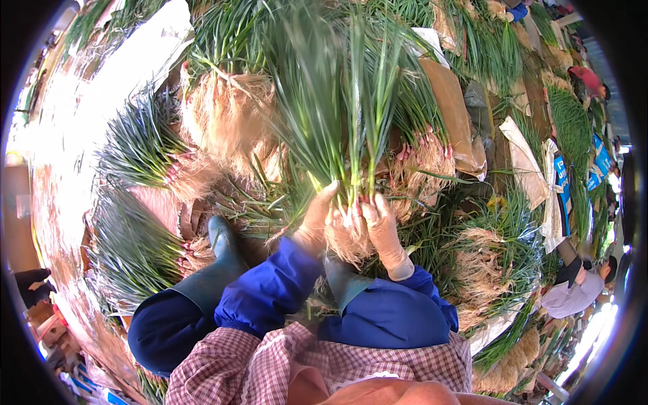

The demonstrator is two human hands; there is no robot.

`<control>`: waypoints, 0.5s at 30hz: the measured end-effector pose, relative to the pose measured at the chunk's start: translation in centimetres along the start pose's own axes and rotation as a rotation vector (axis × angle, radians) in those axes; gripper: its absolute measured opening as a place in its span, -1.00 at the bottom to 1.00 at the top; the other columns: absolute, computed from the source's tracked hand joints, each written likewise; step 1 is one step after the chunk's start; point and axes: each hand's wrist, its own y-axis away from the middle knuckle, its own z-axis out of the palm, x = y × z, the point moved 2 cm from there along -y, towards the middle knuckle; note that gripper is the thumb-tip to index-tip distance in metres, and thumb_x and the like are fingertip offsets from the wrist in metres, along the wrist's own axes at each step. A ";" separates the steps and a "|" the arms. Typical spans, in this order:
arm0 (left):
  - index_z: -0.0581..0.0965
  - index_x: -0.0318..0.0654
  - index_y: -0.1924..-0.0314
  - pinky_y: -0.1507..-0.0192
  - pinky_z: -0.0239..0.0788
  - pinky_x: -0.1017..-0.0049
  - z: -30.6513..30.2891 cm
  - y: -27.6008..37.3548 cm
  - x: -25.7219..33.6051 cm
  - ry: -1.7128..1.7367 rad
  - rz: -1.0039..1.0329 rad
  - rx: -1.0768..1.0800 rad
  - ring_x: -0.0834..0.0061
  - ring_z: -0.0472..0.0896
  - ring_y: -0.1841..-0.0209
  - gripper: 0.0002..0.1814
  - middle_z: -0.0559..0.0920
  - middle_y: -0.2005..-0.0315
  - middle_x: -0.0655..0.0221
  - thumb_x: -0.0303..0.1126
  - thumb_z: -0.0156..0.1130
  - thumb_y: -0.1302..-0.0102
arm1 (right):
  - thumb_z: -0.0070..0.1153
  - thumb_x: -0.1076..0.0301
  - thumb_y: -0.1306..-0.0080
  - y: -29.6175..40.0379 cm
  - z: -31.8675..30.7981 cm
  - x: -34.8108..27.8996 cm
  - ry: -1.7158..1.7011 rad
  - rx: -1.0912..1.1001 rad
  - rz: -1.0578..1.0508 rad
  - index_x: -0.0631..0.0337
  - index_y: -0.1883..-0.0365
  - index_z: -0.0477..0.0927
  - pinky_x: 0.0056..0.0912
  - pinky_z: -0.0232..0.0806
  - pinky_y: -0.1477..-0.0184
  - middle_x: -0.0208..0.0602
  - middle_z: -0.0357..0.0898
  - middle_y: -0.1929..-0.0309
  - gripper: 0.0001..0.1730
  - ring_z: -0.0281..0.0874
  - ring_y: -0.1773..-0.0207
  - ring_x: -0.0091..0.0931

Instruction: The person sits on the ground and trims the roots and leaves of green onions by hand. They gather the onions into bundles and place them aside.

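Both gloved hands hold one bunch of green onions point(349, 152) upright in front of me, its leaves pointing away and its pale roots hanging between my wrists. My left hand point(316, 217) grips the bunch at the left of the stem bases. At the right of the same bases, my right hand point(382, 233) closes its fingers around reddish-white bulb ends. Beyond lies a large heap of green onions with a thick mat of roots point(228, 116). A smaller bunch with pink bulbs point(425, 147) lies just to the right of the held one.
Tied-looking bunches point(147, 147) lie at the left, beside a brightly lit floor. Loose leaves and a root pile point(483, 268) lie at the right. A brown plastic sheet point(450, 116) and printed sacks point(557, 192) lie farther right. A person point(577, 291) is at the right rim.
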 end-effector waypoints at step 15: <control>0.40 -0.40 -0.22 -0.05 0.49 0.32 -3.2 -2.3 -4.6 -0.090 -0.164 -0.177 0.25 0.63 0.24 -0.42 0.65 0.15 0.13 -0.24 0.21 -0.27 | -0.27 0.09 -0.55 2.3 -0.9 -0.6 -1.127 0.049 0.403 0.15 -0.29 0.29 -0.42 0.40 0.01 -0.33 0.50 0.17 -0.53 0.47 0.12 -0.55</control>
